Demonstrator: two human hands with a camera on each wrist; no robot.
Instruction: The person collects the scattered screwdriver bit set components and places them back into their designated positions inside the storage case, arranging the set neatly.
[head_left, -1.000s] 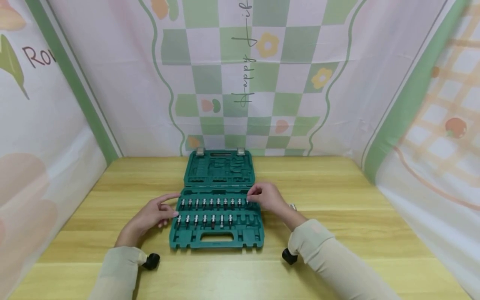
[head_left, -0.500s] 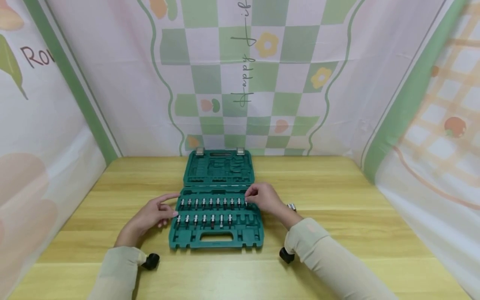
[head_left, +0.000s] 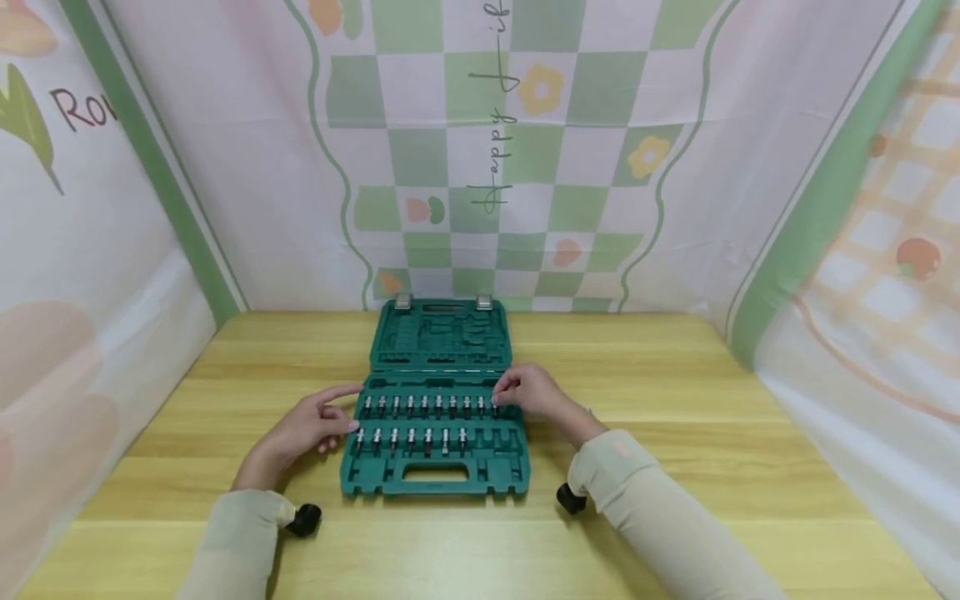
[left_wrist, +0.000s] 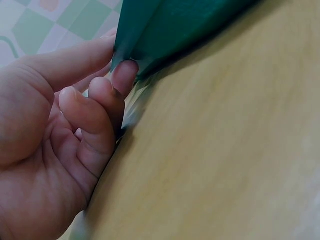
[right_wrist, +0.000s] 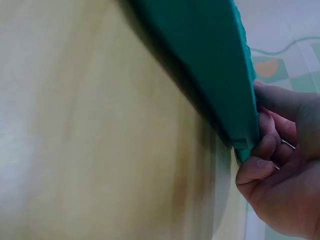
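Observation:
A green socket case (head_left: 435, 479) lies unfolded on the table. Its near half holds two rows of silver bit sockets (head_left: 410, 407) with dark tips. My right hand (head_left: 534, 392) reaches over the case's right edge, thumb and forefinger pinching the bit socket (head_left: 495, 407) at the right end of the upper row. In the right wrist view the case wall hides that socket. My left hand (head_left: 303, 429) touches the left edge of the case, forefinger stretched to the far corner and thumb resting lower down. The left wrist view has its other fingers (left_wrist: 87, 117) bent loosely beside the case wall (left_wrist: 165, 35).
The raised lid (head_left: 441, 337) with two metal latches (head_left: 483, 302) stands at the back of the case. Vacant slots (head_left: 495, 439) show at the right of the lower row. A small silver piece (head_left: 588, 411) peeks out behind the right wrist. Printed cloth (head_left: 585, 150) hangs around the wooden table (head_left: 637, 350).
My right hand stays at the end of the upper row with only slight shifts, and its forearm has drawn a little left. The left hand keeps its place on the case edge.

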